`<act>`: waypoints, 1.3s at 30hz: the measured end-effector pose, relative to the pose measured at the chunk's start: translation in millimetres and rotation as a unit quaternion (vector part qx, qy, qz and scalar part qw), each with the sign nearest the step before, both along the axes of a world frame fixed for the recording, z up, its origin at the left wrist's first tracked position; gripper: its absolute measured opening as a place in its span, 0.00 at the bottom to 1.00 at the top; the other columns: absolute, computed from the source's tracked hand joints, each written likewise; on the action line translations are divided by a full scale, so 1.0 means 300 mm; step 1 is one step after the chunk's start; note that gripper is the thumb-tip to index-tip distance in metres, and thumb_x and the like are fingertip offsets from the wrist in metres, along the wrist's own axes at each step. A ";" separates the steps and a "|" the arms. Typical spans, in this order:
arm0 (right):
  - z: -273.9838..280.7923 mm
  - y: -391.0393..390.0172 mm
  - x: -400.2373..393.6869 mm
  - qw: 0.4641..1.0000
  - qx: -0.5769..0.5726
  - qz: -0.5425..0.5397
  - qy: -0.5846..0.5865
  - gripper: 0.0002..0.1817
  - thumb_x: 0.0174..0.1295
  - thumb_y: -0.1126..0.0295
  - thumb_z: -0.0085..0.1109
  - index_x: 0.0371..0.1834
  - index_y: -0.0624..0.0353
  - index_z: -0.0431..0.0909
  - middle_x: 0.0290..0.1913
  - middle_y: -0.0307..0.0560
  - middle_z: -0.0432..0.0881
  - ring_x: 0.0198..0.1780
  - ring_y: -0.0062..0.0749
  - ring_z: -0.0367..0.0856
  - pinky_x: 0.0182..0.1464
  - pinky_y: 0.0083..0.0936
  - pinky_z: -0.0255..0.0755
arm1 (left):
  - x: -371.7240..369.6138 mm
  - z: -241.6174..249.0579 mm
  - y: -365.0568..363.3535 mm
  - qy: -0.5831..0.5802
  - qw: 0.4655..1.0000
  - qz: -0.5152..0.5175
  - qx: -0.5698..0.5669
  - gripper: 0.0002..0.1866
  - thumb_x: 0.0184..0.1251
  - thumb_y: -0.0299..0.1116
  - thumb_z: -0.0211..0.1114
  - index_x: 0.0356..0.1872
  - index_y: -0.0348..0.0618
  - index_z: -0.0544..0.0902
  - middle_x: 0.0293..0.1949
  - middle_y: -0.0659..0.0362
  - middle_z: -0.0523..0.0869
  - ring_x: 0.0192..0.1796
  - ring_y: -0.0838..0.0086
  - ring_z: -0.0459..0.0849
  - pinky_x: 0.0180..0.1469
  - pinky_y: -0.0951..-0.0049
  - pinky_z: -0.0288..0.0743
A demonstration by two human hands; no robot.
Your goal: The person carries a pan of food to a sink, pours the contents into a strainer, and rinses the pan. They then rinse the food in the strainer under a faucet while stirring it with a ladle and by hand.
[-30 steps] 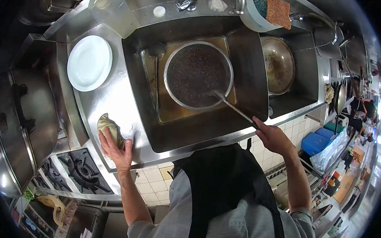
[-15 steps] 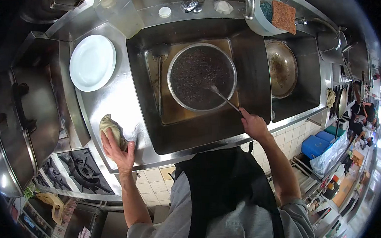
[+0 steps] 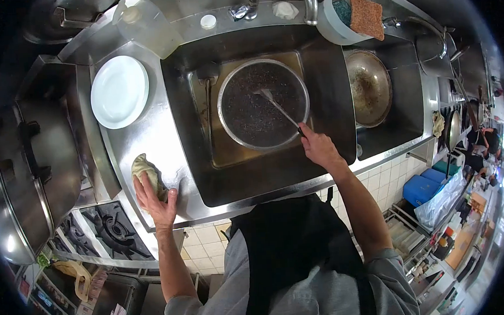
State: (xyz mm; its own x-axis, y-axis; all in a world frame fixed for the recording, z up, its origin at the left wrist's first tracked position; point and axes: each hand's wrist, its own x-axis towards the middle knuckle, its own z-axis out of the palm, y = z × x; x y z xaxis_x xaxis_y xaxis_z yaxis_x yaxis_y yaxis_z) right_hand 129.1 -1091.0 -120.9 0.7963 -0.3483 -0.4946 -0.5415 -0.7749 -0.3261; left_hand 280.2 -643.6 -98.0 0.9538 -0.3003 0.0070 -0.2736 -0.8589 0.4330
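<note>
My right hand [image 3: 321, 147] is closed round the dark handle of a metal spatula [image 3: 281, 109]. The blade rests inside a round metal pan [image 3: 221, 114], whose dark inside is speckled; whether that is liquid or burnt residue is hard to tell. The pan stands in the large sink basin [image 3: 328, 96], with brownish water around it. On the steel counter at the left, my left hand [image 3: 157, 202] lies on a bunched pale green cloth [image 3: 142, 166], fingers stretched over it and thumb apart.
Left of the pan lies a long-handled utensil [image 3: 208, 103]. White plates [image 3: 120, 92] and a plastic jug [image 3: 148, 33] stand on the left counter. A second basin holds a metal bowl-shaped pan [image 3: 368, 88]. A bucket [image 3: 336, 30] with a sponge [image 3: 366, 18] sits behind, near the faucet [image 3: 309, 6].
My right hand and the spatula have moved left and away from me, and the blade now sits farther into the pan. The left hand stays on the cloth. The view has shifted slightly.
</note>
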 end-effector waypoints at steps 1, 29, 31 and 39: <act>0.008 0.000 -0.005 1.000 0.001 0.002 -0.002 0.24 0.66 0.66 0.53 0.66 0.48 0.66 0.32 0.66 0.83 0.37 0.65 0.83 0.41 0.56 0.77 | 0.000 -0.005 0.007 0.005 1.000 -0.002 -0.003 0.52 0.58 0.70 0.60 0.74 0.40 0.60 0.73 0.35 0.56 0.74 0.43 0.56 0.73 0.44 0.43; 0.039 0.024 -0.087 0.998 0.067 0.010 0.018 0.26 0.67 0.67 0.52 0.69 0.49 0.63 0.31 0.62 0.84 0.35 0.63 0.84 0.39 0.55 0.79 | 0.654 0.102 -1.172 0.085 0.927 -0.070 -0.358 0.30 0.75 0.47 0.57 0.68 0.35 0.68 0.61 0.38 0.76 0.57 0.56 0.82 0.59 0.61 0.74; 0.067 -0.008 -0.140 0.998 0.069 0.005 0.013 0.25 0.67 0.68 0.53 0.68 0.49 0.64 0.30 0.62 0.84 0.35 0.61 0.85 0.38 0.53 0.80 | 0.712 0.053 -1.238 0.008 0.952 -0.117 -0.282 0.28 0.76 0.50 0.52 0.64 0.36 0.71 0.58 0.36 0.77 0.55 0.47 0.82 0.57 0.55 0.74; 0.129 -0.086 -0.231 0.996 0.020 -0.073 0.041 0.24 0.65 0.71 0.54 0.65 0.51 0.65 0.32 0.65 0.84 0.35 0.63 0.84 0.37 0.55 0.78 | 0.701 -0.067 -1.322 0.122 0.946 -0.033 -0.299 0.24 0.76 0.50 0.50 0.56 0.37 0.71 0.38 0.39 0.85 0.43 0.46 0.85 0.49 0.52 0.75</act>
